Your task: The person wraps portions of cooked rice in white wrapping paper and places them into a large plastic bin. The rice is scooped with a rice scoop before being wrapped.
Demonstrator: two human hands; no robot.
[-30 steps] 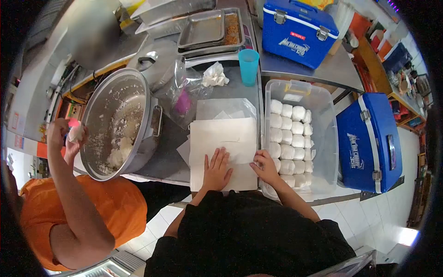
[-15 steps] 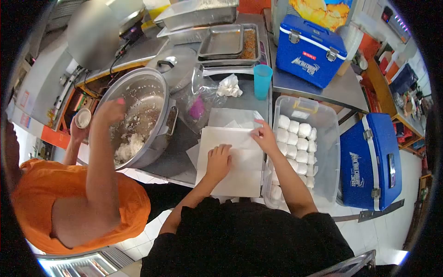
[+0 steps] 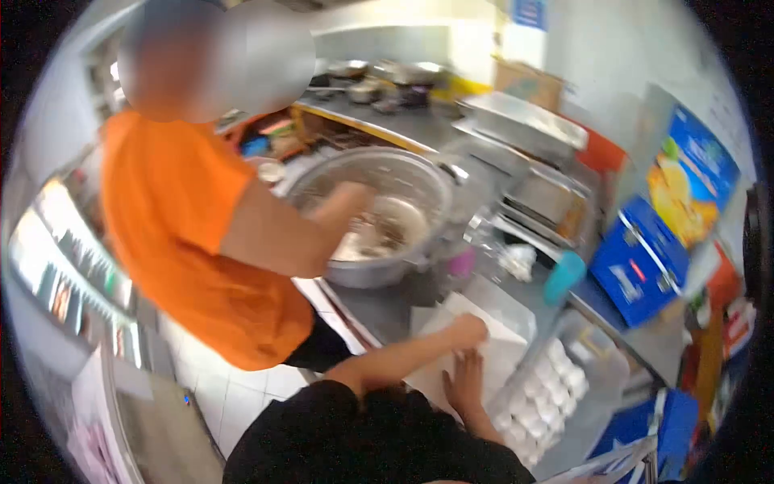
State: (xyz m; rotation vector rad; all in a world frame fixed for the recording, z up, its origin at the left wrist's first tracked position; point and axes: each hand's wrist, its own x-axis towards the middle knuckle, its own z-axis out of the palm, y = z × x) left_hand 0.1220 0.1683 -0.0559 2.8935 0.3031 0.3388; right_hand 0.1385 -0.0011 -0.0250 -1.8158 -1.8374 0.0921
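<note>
A stack of white paper sheets (image 3: pixel 431 379) lies on the metal table in front of me. Over its upper right part, my left hand (image 3: pixel 469 331) is closed with curled fingers; blur hides what is in them. Just below it, my right hand (image 3: pixel 465 382) rests on the paper, open with fingers stretched out. Right of the paper stands a clear plastic bin (image 3: pixel 606 365) with rows of white wrapped bundles (image 3: pixel 542 403). A clear flat sheet (image 3: pixel 508 305) shows beyond the paper.
A co-worker in an orange shirt (image 3: pixel 173 234) reaches into a large metal pot (image 3: pixel 375 274) holding white rice-like food. A turquoise cup (image 3: pixel 564 277), crumpled white paper (image 3: pixel 517 260), metal trays (image 3: pixel 548 198) and a blue cooler (image 3: pixel 641 262) stand beyond.
My view has swung left, showing more of the co-worker. My left hand has moved from flat on the paper to its upper right; my right hand has come down from the sheet's edge.
</note>
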